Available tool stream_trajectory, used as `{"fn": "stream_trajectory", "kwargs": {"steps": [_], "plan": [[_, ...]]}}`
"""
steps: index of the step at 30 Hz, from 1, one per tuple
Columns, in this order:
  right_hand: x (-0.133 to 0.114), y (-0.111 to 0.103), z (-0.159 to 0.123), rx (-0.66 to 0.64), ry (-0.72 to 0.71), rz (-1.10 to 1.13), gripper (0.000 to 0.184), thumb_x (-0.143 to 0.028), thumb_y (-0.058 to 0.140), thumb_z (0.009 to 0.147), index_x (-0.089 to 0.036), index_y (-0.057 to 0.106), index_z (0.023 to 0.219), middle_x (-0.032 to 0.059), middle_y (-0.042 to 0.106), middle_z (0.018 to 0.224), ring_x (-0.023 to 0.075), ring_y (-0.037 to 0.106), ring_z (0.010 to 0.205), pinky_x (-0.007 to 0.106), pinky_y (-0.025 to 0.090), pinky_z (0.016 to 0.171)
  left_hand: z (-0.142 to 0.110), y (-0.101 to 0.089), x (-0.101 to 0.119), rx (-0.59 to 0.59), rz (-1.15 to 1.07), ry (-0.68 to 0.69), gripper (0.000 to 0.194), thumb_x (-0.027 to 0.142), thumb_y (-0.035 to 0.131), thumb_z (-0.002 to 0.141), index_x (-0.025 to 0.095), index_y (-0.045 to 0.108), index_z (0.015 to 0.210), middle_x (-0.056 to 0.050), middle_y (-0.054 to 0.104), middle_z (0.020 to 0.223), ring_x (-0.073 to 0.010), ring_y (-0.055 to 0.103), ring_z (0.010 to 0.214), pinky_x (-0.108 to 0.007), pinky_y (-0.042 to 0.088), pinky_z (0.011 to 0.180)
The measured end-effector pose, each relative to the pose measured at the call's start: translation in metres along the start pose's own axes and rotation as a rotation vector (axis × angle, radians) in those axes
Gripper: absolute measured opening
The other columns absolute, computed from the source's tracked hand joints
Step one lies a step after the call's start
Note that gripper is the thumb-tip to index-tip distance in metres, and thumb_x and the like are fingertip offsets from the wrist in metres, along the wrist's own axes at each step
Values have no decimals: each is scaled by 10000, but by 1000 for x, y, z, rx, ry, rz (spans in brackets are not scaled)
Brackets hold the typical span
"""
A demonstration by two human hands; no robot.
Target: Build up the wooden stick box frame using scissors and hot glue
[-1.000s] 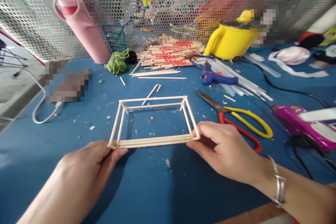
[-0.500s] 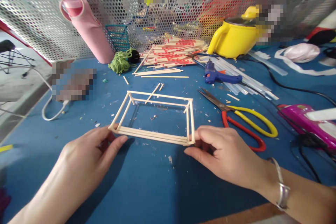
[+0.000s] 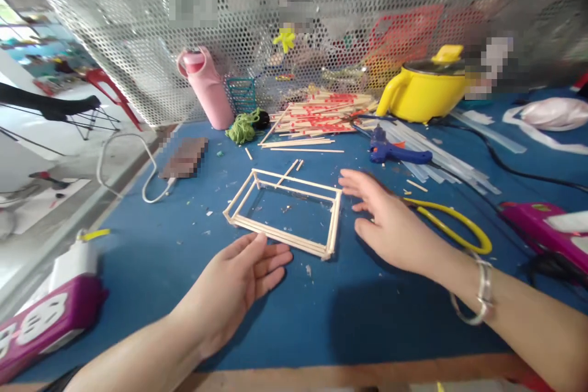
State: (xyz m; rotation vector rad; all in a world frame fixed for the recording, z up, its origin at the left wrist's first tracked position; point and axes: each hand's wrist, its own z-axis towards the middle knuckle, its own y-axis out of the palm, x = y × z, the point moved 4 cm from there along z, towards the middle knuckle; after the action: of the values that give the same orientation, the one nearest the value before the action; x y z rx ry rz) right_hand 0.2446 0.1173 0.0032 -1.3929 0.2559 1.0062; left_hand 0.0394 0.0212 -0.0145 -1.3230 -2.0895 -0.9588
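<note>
A rectangular box-like frame of thin wooden sticks (image 3: pixel 280 234) rests on the blue tabletop. My left hand (image 3: pixel 243 278) is by its front bar, fingers stretched out, with the thumb tip at or very near the bar. My right hand (image 3: pixel 386 217) hovers just beyond the frame's right end, fingers apart and nothing in them. Under that hand lie scissors; their yellow handle (image 3: pixel 463 220) shows, while the blades and red handle are hidden. Two short sticks (image 3: pixel 289 171) lie at the frame's back edge, one crossing its rear bars.
Behind are a pile of sticks with red wrappers (image 3: pixel 321 113), green yarn (image 3: pixel 243 127), a pink bottle (image 3: pixel 209 92) and a yellow pot (image 3: pixel 422 95). A blue glue gun (image 3: pixel 397 152) lies beside clear glue sticks (image 3: pixel 441 156). Purple power strips (image 3: pixel 533 226) sit at both sides.
Both hands have let go of the stick frame, which now rests turned slightly on the table. My right hand has moved up and away; my left has slid along the front. The view has shifted.
</note>
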Motion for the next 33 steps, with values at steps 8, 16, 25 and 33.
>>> {"fn": "stream_trajectory", "kwargs": {"steps": [8,16,25,33], "plan": [[-13,-6,-26,-157,19,-89,218,-137,544,786,-218,564,987,9,690,870,156,657,789,275,531,705,29,7,30,-30,136,94,193,178,518,894,156,488,1084,-96,709,875,-128,694,734,-221,558,666],[-56,-5,-46,53,-443,-541,527,-226,635,727,-176,496,1232,132,556,1249,316,511,1138,490,384,959,40,8,34,-217,276,-50,159,209,607,837,157,565,981,-70,707,860,-99,675,664,-182,553,602],[-71,26,-26,-120,-523,-509,237,-196,503,873,-209,590,653,-11,607,620,154,555,679,548,174,1065,28,10,16,-273,404,13,417,229,702,740,181,530,1116,3,661,678,-87,597,541,-115,444,411],[-72,30,-23,-129,-472,-481,151,-203,571,821,-217,624,681,-11,626,636,170,571,701,584,130,1076,29,5,21,-268,564,114,511,386,711,711,189,532,1147,45,561,543,-75,468,424,-122,338,325]]}}
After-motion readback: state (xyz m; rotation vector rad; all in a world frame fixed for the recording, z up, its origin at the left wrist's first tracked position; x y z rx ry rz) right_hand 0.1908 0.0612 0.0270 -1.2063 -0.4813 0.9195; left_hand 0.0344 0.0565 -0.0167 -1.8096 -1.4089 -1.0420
